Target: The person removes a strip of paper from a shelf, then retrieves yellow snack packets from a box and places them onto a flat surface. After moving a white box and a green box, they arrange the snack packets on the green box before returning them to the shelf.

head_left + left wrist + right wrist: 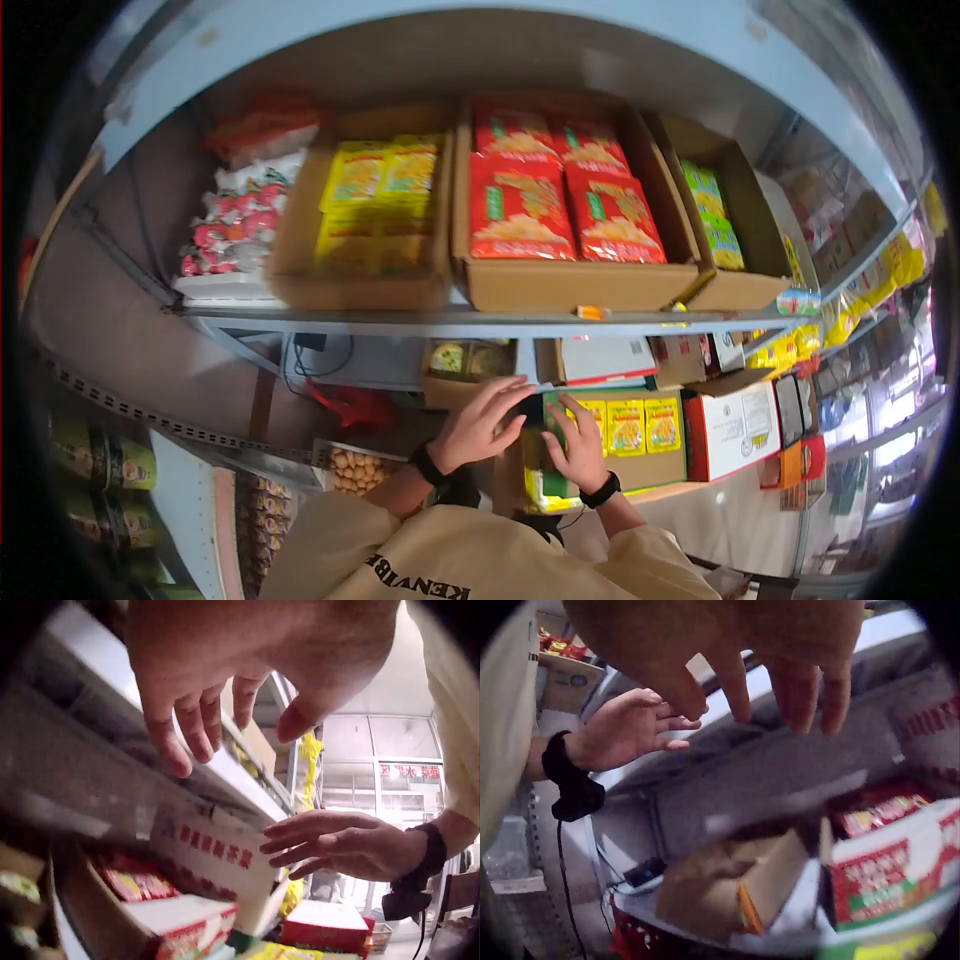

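Note:
My left hand (476, 428) and right hand (582, 452) are raised in front of my body, below the upper shelf, with a small gap between them. Both hold nothing, and their fingers are loosely spread. In the left wrist view my left hand (262, 652) hangs over the lower shelf's cartons, with the right hand (352, 844) beyond it. Nearest the right hand is an open carton of yellow packets (627, 428), partly hidden behind that hand. Behind the left hand stands a small cardboard box (440, 392) with round-topped items in it.
The upper shelf (400, 322) carries open cartons of yellow packets (380, 190), red packets (520, 215) and green packets (712, 215), beside bagged red-and-white sweets (240, 225). A red-and-white carton (735, 425) stands at the lower right. A red bag (355, 405) lies lower left, above brown round goods (355, 468).

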A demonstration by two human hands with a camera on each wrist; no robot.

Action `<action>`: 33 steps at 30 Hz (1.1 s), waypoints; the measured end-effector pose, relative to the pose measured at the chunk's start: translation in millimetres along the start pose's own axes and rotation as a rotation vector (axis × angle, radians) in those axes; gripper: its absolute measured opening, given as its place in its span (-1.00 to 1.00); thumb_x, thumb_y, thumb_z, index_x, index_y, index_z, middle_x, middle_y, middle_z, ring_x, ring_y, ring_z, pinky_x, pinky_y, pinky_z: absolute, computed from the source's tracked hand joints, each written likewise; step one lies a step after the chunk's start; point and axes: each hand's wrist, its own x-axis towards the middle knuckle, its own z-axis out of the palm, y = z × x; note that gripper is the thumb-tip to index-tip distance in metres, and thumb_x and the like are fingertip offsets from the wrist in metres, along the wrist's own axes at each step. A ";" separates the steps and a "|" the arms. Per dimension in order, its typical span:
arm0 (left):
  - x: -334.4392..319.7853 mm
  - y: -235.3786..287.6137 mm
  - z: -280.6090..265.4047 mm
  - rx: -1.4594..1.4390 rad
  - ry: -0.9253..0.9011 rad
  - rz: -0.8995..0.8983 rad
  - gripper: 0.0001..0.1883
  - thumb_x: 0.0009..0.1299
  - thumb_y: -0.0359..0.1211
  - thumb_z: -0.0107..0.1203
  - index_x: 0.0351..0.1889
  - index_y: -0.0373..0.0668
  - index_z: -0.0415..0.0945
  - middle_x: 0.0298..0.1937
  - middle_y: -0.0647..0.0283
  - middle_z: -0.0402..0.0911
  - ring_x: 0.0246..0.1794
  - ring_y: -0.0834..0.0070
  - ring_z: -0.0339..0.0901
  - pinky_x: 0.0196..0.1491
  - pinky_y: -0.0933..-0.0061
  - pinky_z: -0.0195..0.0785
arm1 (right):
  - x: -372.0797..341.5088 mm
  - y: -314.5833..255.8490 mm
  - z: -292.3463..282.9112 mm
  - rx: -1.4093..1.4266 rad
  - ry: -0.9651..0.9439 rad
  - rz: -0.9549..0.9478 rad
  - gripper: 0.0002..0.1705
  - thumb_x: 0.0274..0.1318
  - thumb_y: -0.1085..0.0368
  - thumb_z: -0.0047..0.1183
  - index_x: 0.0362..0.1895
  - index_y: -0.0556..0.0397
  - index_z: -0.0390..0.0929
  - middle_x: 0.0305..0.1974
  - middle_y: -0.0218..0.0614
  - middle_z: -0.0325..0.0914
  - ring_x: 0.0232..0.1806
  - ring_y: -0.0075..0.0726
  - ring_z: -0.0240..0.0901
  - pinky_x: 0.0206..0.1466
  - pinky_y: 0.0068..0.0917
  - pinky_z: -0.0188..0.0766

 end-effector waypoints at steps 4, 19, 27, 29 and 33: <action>36.8 27.8 -107.2 0.288 0.245 0.135 -0.54 0.15 -0.43 0.10 0.06 -0.22 0.33 0.04 0.08 0.39 0.04 0.27 0.36 0.05 0.36 0.24 | 87.5 -85.7 -18.3 0.104 0.079 -0.332 -0.47 -0.15 0.33 0.12 0.03 0.00 0.38 0.06 -0.13 0.31 0.00 -0.03 0.29 0.02 -0.24 0.25; 187.4 -87.2 -270.4 -0.860 0.105 -0.812 -0.76 0.21 -0.17 0.06 -0.29 -0.07 0.37 -0.37 0.27 0.40 -0.35 0.45 0.35 -0.22 0.39 0.31 | 373.8 -160.7 34.6 1.442 -0.245 0.779 -0.58 -0.01 -0.02 -0.13 -0.08 -0.14 0.32 -0.05 -0.15 0.33 0.02 0.00 0.24 0.03 0.04 0.09; 210.4 -176.1 -247.3 -0.581 0.083 -1.219 -0.52 0.17 -0.05 0.06 -0.02 -0.07 0.30 0.17 -0.09 0.08 0.15 0.06 0.14 0.20 -0.07 -0.05 | 415.7 -83.0 121.7 1.553 -0.231 0.956 -0.47 -0.02 0.04 -0.22 0.04 0.02 0.27 0.06 -0.03 0.30 0.16 0.01 0.15 0.21 0.10 -0.09; 206.8 -177.4 -249.3 -0.634 0.029 -1.203 -0.51 0.19 -0.05 0.05 0.01 -0.07 0.29 0.22 -0.12 0.05 0.23 0.03 0.05 0.22 -0.07 -0.09 | 398.4 -125.8 85.3 1.452 -0.098 1.139 -0.46 -0.01 0.07 -0.21 0.07 0.04 0.25 0.06 -0.05 0.30 0.16 -0.02 0.14 0.21 0.04 -0.06; 205.5 -192.0 -249.4 -0.728 0.141 -1.190 -0.59 0.19 -0.14 0.06 -0.04 -0.08 0.30 0.09 -0.04 0.22 0.08 0.08 0.23 0.12 -0.01 0.10 | 400.0 -130.8 89.0 1.637 0.064 1.010 -0.58 0.01 0.25 -0.24 0.01 0.07 0.30 -0.02 -0.14 0.35 0.06 -0.15 0.21 0.15 -0.12 0.04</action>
